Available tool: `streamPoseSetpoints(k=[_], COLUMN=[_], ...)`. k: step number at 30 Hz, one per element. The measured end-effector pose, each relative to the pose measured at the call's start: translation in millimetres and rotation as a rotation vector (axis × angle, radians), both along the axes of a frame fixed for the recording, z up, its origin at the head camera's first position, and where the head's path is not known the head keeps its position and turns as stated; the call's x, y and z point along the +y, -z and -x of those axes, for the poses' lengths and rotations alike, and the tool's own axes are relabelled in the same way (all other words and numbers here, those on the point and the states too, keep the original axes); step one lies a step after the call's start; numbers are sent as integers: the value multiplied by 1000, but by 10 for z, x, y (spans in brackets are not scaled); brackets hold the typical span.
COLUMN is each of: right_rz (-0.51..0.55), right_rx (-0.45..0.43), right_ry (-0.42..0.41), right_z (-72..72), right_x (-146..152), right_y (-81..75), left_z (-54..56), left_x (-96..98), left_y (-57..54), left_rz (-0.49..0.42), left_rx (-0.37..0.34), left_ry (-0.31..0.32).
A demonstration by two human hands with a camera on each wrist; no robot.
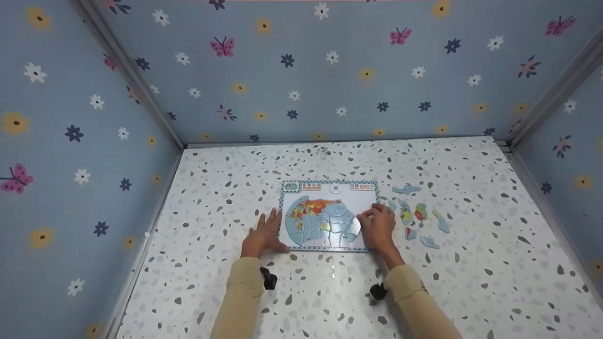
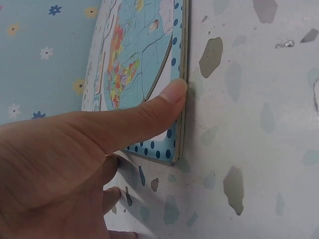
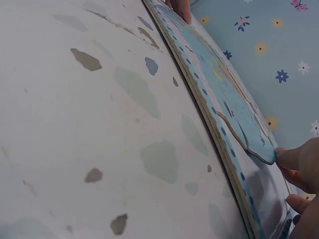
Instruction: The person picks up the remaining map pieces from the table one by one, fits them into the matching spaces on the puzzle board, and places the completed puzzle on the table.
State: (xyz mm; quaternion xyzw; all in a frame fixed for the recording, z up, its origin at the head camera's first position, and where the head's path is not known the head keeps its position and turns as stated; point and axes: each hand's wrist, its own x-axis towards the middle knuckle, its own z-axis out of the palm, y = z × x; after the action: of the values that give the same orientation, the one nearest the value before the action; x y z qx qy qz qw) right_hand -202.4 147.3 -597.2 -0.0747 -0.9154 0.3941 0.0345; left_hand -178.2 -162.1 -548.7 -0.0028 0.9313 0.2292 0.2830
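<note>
A world-map jigsaw board (image 1: pixel 355 197) with a dotted blue border lies flat on the speckled table, many pieces set in its oval map. My left hand (image 1: pixel 266 233) is at its lower left corner. In the left wrist view the straight thumb (image 2: pixel 174 91) presses on the border, while the other fingers spread on the table beside it. At the map's right end, my right hand (image 1: pixel 380 226) pinches the tip of a light blue puzzle piece (image 3: pixel 260 149) between thumb and fingertip. That piece's edge shows slightly raised over the white backing.
Several loose puzzle pieces lie right of the board, among them a red and green one (image 1: pixel 420 212), a blue one (image 1: pixel 406 189) and a long pale one (image 1: pixel 441 221). Flower-patterned walls (image 1: pixel 301 70) enclose the table at the back and sides.
</note>
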Motion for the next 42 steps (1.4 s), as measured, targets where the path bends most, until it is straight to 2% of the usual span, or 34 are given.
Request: streamPoseSetpoints(k=[5, 11, 22, 28, 42], right_rz=[-21, -31, -75, -91, -109], right_rx=[-23, -31, -134, -121, -120], right_ry=[5, -30, -163, -235, -237], right_z=[-17, -13, -90, -120, -143], right_x=[-4, 36, 131, 172, 172], right_y=[30, 59, -49, -86, -64], left_z=[10, 18, 14, -4, -8], left_x=[1, -4, 8, 19, 7], left_y=[6, 29, 12, 1, 10], left_rz=[-6, -11, -24, -9, -10], left_rx=[-5, -2, 3, 10, 7], left_ry=[-2, 1, -6, -3, -3])
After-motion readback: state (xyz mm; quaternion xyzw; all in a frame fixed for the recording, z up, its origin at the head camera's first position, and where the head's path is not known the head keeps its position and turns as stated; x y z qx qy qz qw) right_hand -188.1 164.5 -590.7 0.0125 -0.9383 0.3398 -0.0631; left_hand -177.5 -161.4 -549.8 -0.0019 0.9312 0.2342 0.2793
